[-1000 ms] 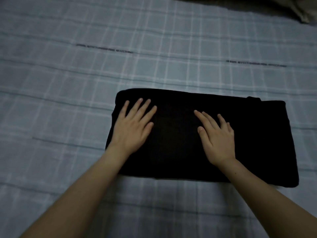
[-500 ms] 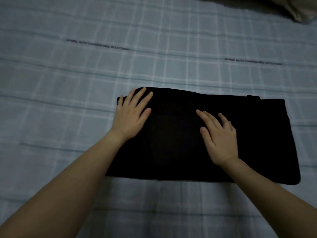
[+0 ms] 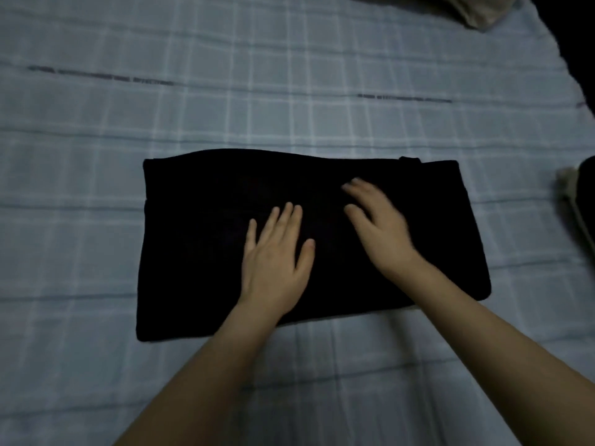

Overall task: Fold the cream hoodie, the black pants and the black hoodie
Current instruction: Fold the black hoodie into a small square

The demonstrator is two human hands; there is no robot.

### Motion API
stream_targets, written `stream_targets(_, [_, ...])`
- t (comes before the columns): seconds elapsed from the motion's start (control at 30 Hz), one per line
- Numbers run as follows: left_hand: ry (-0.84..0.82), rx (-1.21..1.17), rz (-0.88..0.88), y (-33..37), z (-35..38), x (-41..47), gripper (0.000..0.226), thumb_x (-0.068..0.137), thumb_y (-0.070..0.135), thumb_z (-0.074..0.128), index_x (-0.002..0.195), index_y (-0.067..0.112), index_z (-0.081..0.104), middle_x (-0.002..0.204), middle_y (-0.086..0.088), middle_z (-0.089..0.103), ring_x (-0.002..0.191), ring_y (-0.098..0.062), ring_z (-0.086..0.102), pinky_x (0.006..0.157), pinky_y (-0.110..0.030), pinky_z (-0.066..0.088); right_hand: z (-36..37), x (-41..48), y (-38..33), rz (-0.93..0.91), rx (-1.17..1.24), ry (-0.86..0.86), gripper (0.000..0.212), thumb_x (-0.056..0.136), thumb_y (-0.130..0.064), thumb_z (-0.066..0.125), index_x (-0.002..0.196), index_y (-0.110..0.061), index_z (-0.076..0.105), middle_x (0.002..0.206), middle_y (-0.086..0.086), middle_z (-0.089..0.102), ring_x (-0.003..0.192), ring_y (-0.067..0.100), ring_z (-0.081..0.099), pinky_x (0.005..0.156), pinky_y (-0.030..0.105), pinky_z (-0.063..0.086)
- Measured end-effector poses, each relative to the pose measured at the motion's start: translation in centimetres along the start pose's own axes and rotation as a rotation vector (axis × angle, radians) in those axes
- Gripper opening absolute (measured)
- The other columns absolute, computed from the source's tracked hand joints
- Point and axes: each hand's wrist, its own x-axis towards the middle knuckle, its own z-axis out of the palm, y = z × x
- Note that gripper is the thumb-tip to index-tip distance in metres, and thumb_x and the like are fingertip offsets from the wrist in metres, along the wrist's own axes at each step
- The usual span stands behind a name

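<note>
Black garment [image 3: 199,236]: lying as a folded rectangle mid-sheet [image 3: 96,123], pants or hoodie being impossible to tell. Pressing down on it with left hand [image 3: 277,252], fingers straight, gripping nothing; right hand [image 3: 376,226] blurred, fingers spread flat just to the right. Likely smoothing the fold; next needing an end gripped for folding over or setting aside.

The black garment [image 3: 199,252] is matt, smooth cloth; the checked bedsheet [image 3: 96,123] is woven cloth.
</note>
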Motion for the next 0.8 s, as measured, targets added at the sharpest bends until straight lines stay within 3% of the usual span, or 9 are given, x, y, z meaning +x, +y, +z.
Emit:
stream_targets(0.1, [0.045,0.038,0.01,-1.2,-0.1,-0.9,0.071,0.097,0.055,0.012,0.156,0.019,0.022,0.162,0.001,0.022,0.151,-0.012,0.015,0.123,-0.043,-0.001,-2.0,-3.0,2.5,-0.044,-0.298,0.084,0.054,0.1,-0.053,0.026,0.152,-0.041,0.035,0.16,-0.007,0.033,0.151,0.029,0.019,0.121,0.054,0.01])
stream_targets(0.23, [0.069,0.09,-0.025,-2.1,0.9,-1.3,0.068,0.099,0.055,0.016,0.156,0.018,0.025,0.162,-0.001,0.025,0.151,-0.015,0.017,0.122,-0.052,0.003,-0.3,-3.2,4.5,-0.055,-0.467,-0.089,0.057,0.097,-0.063,0.012,0.153,-0.053,0.016,0.163,-0.011,0.025,0.153,0.03,0.013,0.12,0.058,0.009])
stream_targets(0.43, [0.011,0.071,-0.05,-1.6,0.7,-0.8,0.072,0.096,0.057,0.009,0.157,0.021,0.019,0.164,0.002,0.016,0.152,-0.011,0.008,0.122,-0.048,-0.004,0.1,-2.0,5.1,-0.053,-0.455,-0.111,0.058,0.096,-0.062,0.015,0.153,-0.051,0.021,0.162,-0.011,0.027,0.153,0.027,0.014,0.121,0.054,0.01])
stream_targets(0.53, [-0.045,-0.09,-0.061,-0.6,-1.1,-1.3,0.066,0.1,0.054,0.016,0.157,0.022,0.016,0.165,0.005,0.012,0.152,-0.008,0.003,0.123,-0.041,-0.007,-0.4,-2.5,2.9,0.028,-0.403,-0.089,0.059,0.096,-0.056,0.02,0.154,-0.046,0.023,0.164,-0.009,0.025,0.153,0.028,0.011,0.122,0.055,0.006])
stream_targets(0.63, [0.085,-0.249,-0.037,-0.9,-3.4,-4.4,0.055,0.101,0.045,0.029,0.152,0.025,0.035,0.16,0.003,0.029,0.15,-0.016,0.019,0.123,-0.039,0.007,1.1,-3.3,-1.1,0.031,-0.209,-0.016,0.063,0.091,-0.058,0.021,0.153,-0.046,0.023,0.163,-0.006,0.026,0.152,0.028,0.015,0.119,0.059,0.005])
stream_targets(0.7, [0.263,-0.11,-0.042,-2.6,-4.2,-7.3,0.05,0.099,0.038,0.038,0.147,0.023,0.045,0.155,-0.001,0.039,0.143,-0.024,0.031,0.12,-0.048,0.019,2.7,-3.5,-2.6,-0.015,-0.224,0.01,0.061,0.091,-0.062,0.02,0.151,-0.053,0.018,0.164,-0.005,0.024,0.152,0.032,0.014,0.116,0.064,0.005])
stream_targets(0.8, [0.274,-0.147,-0.32,-6.3,-4.7,-10.2,0.052,0.1,0.033,0.048,0.15,0.025,0.038,0.156,-0.007,0.029,0.141,-0.027,0.024,0.117,-0.051,0.024,4.3,-3.0,-2.6,0.021,-0.315,0.033,0.06,0.092,-0.059,0.023,0.152,-0.052,0.023,0.162,-0.003,0.028,0.15,0.034,0.018,0.114,0.068,0.008])
